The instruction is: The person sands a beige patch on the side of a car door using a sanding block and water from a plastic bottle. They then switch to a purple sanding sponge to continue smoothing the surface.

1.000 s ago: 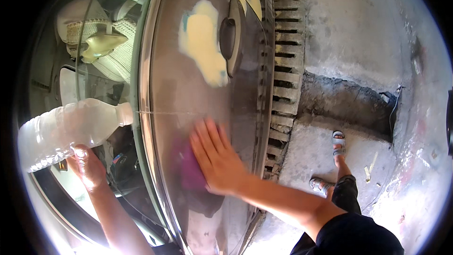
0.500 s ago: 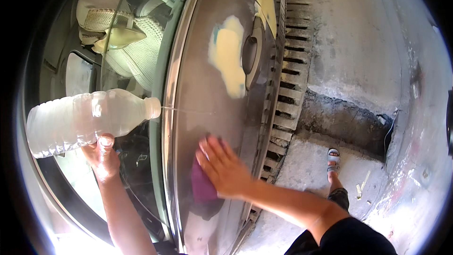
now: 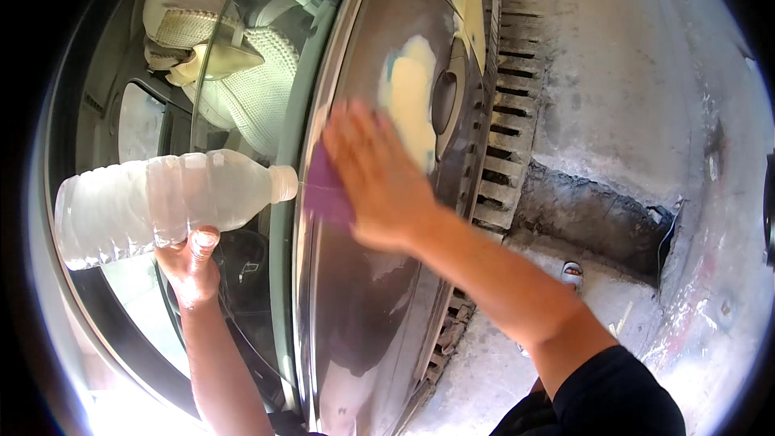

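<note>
My left hand [image 3: 190, 266] grips the clear ribbed plastic bottle [image 3: 161, 203], nozzle at the car's glossy grey door panel [image 3: 363, 291]. My right hand [image 3: 375, 173], fingers spread flat, presses a purple cloth [image 3: 325, 187] there. I'd judge grit under the cloth could scratch the paint, or the wet bottle could slip.

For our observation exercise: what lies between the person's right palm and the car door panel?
In the head view, a purple cloth lies pressed between the right hand and the grey door panel.
</note>
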A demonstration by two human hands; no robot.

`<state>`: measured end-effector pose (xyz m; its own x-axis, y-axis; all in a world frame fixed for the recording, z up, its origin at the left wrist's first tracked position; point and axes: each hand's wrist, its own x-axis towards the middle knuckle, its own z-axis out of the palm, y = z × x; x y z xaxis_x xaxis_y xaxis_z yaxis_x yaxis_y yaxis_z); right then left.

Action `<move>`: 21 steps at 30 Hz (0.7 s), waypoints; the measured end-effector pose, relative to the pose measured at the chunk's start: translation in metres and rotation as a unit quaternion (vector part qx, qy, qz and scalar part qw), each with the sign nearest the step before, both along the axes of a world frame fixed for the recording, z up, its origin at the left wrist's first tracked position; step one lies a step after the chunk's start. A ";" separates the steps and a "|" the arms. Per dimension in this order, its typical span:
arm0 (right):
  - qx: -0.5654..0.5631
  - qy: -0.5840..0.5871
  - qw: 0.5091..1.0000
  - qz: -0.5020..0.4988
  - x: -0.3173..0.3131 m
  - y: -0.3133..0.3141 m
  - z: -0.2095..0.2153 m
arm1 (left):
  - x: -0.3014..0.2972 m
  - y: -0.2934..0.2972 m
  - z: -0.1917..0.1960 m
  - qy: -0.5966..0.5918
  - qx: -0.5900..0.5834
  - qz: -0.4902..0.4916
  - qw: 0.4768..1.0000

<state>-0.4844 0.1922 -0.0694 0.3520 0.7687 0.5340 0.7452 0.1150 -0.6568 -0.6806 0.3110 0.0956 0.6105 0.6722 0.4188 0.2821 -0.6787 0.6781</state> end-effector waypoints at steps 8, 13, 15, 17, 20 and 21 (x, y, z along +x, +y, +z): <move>-0.028 -0.110 0.986 0.121 -0.085 -0.053 -0.034 | 0.011 -0.007 0.000 -0.037 -0.001 -0.041 0.998; -0.040 0.006 0.999 -0.031 0.003 0.003 0.008 | 0.004 -0.003 0.001 -0.003 0.004 -0.019 1.000; -0.080 -0.036 0.996 0.016 -0.023 -0.012 0.002 | 0.004 -0.004 0.004 -0.009 0.000 -0.023 1.000; -0.087 -0.076 0.987 0.112 -0.078 -0.047 -0.019 | 0.006 -0.006 0.007 -0.015 0.000 -0.030 0.999; -0.069 -0.109 0.981 0.145 -0.071 -0.054 -0.025 | 0.013 -0.009 0.005 -0.020 0.004 -0.047 0.999; -0.066 -0.078 0.991 0.086 -0.041 -0.027 -0.014 | 0.012 -0.009 0.006 -0.015 0.008 -0.047 0.999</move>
